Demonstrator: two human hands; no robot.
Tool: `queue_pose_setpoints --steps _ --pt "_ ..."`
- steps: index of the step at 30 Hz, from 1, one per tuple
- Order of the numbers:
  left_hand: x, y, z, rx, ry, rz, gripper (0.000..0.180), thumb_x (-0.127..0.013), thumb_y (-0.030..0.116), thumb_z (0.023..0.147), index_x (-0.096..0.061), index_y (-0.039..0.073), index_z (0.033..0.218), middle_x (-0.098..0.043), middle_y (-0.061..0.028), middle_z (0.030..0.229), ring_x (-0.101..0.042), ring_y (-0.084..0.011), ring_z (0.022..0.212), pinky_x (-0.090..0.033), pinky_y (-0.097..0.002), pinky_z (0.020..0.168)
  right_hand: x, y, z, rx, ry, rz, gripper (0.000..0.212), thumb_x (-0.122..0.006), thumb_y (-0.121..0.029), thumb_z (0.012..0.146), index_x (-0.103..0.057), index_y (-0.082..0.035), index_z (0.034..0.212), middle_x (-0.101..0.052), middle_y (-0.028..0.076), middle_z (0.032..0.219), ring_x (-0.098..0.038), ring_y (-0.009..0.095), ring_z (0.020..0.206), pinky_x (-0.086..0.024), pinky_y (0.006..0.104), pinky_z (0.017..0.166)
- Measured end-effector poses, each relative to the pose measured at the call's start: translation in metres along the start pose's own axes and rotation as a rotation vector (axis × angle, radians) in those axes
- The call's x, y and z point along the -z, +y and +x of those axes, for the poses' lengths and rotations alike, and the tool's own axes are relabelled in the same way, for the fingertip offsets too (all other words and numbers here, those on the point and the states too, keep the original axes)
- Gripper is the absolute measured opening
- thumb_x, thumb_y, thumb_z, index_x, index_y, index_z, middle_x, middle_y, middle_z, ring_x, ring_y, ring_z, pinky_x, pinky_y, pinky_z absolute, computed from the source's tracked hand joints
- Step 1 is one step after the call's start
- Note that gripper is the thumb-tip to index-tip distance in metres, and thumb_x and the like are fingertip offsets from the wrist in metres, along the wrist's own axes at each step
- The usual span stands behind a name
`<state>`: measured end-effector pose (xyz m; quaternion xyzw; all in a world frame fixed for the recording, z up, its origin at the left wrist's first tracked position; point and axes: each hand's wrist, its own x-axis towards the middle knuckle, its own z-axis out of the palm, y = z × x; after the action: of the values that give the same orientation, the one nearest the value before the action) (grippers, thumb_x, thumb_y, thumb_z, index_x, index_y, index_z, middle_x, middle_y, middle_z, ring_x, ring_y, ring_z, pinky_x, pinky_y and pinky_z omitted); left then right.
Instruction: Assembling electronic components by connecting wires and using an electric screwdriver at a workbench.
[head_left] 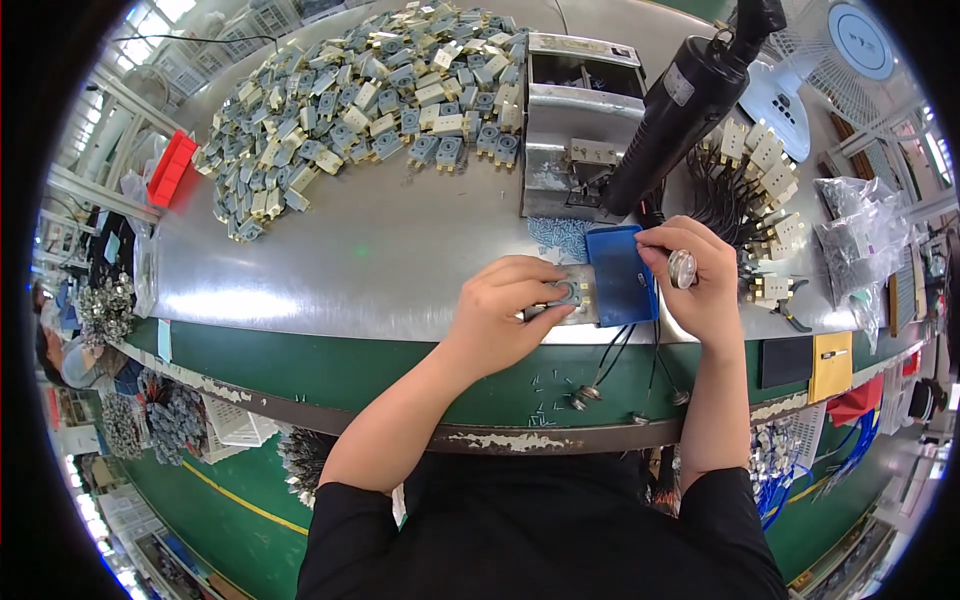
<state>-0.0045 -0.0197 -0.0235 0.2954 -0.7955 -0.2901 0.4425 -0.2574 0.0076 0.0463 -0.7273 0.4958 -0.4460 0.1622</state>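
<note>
With my left hand (505, 305) I grasp a small grey part (572, 293), at the left edge of the blue tray (622, 280). My right hand (708, 285) curls around a round silvery piece (682, 268), at the tray's right edge. Beyond is a tilted black tool (672, 120); farther left, a big pile of grey parts (375, 105).

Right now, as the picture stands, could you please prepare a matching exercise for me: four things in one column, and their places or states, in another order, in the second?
Things:
1. left hand
2. right hand
3. blue tray
4. red bin

Places or states:
A. between the two hands
B. gripping a grey part
C. left of the large heap
D. with a round shiny piece in its fingers

Right pairs: 1-B, 2-D, 3-A, 4-C
</note>
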Motion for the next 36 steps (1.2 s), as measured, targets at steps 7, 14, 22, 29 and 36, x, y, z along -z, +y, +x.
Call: queue_pose_setpoints --steps 7,14,22,29,36 --pt "0.016 0.005 0.006 -0.185 -0.099 0.210 0.023 -0.087 0.012 0.077 -0.080 0.010 0.099 -0.077 -0.0071 0.108 -0.073 -0.0282 0.106 -0.059 -0.0381 0.089 -0.001 0.004 -0.002 0.091 0.009 0.031 0.014 -0.076 0.006 0.083 -0.074 0.001 0.096 -0.067 0.009 0.079 -0.064 0.018 0.070 -0.048 0.0284 0.063" --pt "0.065 -0.005 0.032 0.236 0.109 0.139 0.030 -0.080 0.009 0.083 -0.078 0.008 0.113 -0.073 -0.0105 0.117 -0.071 -0.0257 0.095 -0.057 -0.0361 0.080 0.000 -0.006 -0.003 0.003 -0.018 0.053 0.018 -0.074 0.008 0.080 -0.075 0.003 0.097 -0.071 0.011 0.082 -0.067 0.019 0.072 -0.052 0.0290 0.066" --pt "0.102 -0.067 0.069 0.286 0.044 0.714 0.024 -0.077 0.014 0.088 -0.079 0.013 0.112 -0.071 -0.0058 0.104 -0.071 -0.0259 0.086 -0.055 -0.0397 0.074 0.000 -0.015 -0.004 0.119 -0.085 0.087 0.024 -0.066 0.010 0.074 -0.076 0.003 0.095 -0.073 0.014 0.092 -0.071 0.024 0.081 -0.055 0.0308 0.071" --pt "0.072 -0.080 0.088 0.287 -0.133 0.850 0.016 -0.073 0.025 0.092 -0.079 0.015 0.104 -0.072 -0.0060 0.101 -0.072 -0.0315 0.090 -0.057 -0.0437 0.076 -0.001 -0.017 -0.003 0.122 -0.080 0.121 0.026 -0.065 0.011 0.073 -0.076 0.003 0.095 -0.073 0.013 0.092 -0.071 0.022 0.080 -0.054 0.0284 0.068" --pt "0.072 -0.078 0.086 0.328 -0.181 0.883 0.017 -0.073 0.025 0.089 -0.075 0.012 0.100 -0.074 -0.0101 0.093 -0.072 -0.0329 0.088 -0.057 -0.0454 0.076 -0.007 -0.011 -0.005 0.121 -0.071 0.103 0.024 -0.064 0.010 0.072 -0.076 0.003 0.092 -0.073 0.013 0.092 -0.069 0.019 0.076 -0.052 0.0283 0.062"
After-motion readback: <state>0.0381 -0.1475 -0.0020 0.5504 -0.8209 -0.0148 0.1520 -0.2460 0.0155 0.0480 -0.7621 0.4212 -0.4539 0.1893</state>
